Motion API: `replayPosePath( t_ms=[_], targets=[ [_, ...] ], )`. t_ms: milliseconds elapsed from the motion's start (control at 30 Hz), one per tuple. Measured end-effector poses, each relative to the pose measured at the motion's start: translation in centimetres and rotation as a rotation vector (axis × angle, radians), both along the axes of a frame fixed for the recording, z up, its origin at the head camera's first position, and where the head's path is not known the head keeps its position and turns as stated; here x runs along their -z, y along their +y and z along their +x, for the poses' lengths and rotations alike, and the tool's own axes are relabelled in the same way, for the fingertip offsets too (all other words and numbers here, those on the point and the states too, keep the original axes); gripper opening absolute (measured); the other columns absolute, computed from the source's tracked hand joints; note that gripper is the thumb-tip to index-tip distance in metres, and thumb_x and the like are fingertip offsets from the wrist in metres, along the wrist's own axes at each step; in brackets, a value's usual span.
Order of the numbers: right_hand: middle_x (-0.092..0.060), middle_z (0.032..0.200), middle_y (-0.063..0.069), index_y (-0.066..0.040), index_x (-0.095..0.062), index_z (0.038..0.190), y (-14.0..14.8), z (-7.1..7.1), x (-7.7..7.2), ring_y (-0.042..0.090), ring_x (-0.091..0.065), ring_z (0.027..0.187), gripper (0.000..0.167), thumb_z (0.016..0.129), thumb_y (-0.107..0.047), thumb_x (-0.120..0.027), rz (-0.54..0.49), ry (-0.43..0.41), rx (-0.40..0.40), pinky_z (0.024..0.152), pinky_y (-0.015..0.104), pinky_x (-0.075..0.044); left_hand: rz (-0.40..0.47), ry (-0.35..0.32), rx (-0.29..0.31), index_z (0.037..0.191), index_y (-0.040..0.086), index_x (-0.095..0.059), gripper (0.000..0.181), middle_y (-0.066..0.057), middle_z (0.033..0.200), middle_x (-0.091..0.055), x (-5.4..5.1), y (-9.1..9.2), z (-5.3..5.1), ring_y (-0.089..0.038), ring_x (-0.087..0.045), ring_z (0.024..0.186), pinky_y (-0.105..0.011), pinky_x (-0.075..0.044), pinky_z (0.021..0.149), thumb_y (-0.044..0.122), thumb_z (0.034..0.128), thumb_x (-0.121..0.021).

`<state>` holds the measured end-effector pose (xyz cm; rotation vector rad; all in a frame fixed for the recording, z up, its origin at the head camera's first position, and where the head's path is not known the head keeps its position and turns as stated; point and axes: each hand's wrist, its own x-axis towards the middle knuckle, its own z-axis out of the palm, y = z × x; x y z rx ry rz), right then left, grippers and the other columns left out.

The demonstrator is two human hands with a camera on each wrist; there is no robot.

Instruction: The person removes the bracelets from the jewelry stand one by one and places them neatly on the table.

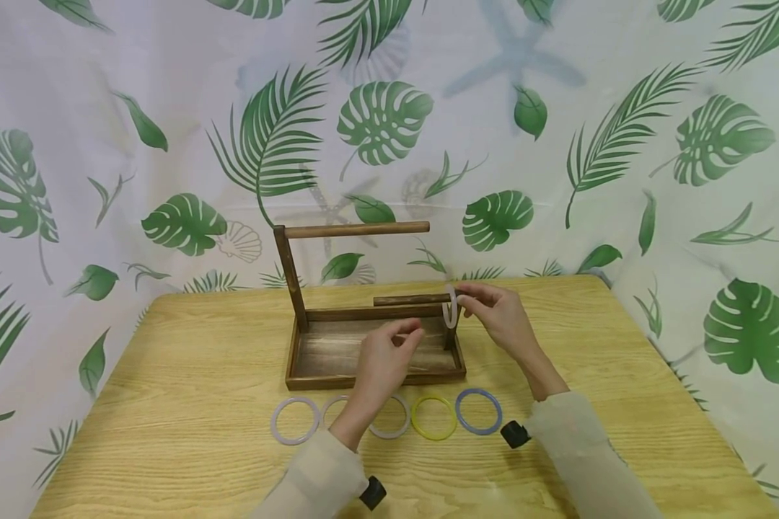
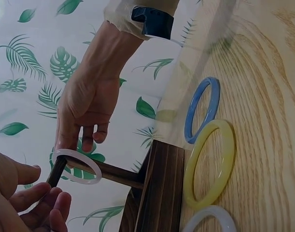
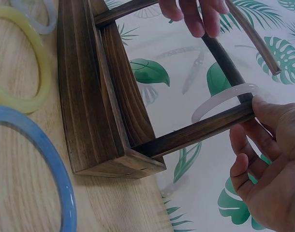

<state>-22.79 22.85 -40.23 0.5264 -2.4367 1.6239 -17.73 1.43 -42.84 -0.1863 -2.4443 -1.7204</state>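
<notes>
A pale, translucent bangle (image 1: 451,306) hangs around the lower bar (image 1: 409,300) of a dark wooden rack, at the bar's post end. My right hand (image 1: 501,317) pinches the bangle's edge there, its thumb (image 3: 266,108) beside the corner of bar and post. My left hand (image 1: 386,357) hovers over the rack's tray (image 1: 331,346), its fingers loosely bent and nothing seen between them. From the left wrist view, the left fingers (image 2: 46,205) are near the bar, apart from the bangle (image 2: 82,180); whether they touch the bar is unclear.
A higher bar (image 1: 357,230) extends rightward from the left post (image 1: 290,277). In front of the rack lie a blue bangle (image 1: 479,411), a yellow bangle (image 1: 434,437), and several pale bangles (image 1: 295,441), some partly behind the left arm. Leaf-printed cloth stands behind the wooden table (image 1: 188,404).
</notes>
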Motion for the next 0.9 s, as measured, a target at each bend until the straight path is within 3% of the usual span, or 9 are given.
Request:
replayPosePath(
  t_ms=[567,900],
  targets=[
    [-0.072,0.108,0.028,0.010,-0.069,0.126,0.0,0.0,0.1,0.049,-0.062,0.089,0.027,0.103,-0.004,-0.064,-0.007,0.004,-0.004,0.063,0.023,-0.050,-0.010,0.018,-0.050,0.121,0.012,-0.078,0.027,0.001,0.111,-0.076,-0.2,1.5,-0.8,-0.010,-0.067,0.081,-0.024,-0.050,0.057,0.028,0.0987,-0.074],
    [-0.072,0.111,0.026,0.010,-0.069,0.126,-0.1,0.2,-0.2,0.049,-0.063,0.090,0.027,0.103,-0.005,-0.063,0.014,0.005,0.012,0.061,0.024,-0.049,-0.034,0.063,-0.056,0.121,0.008,-0.077,0.029,0.000,0.107,-0.077,0.1,2.4,-1.4,-0.008,-0.066,0.080,-0.021,-0.049,0.058,0.025,0.0968,-0.076]
  ],
)
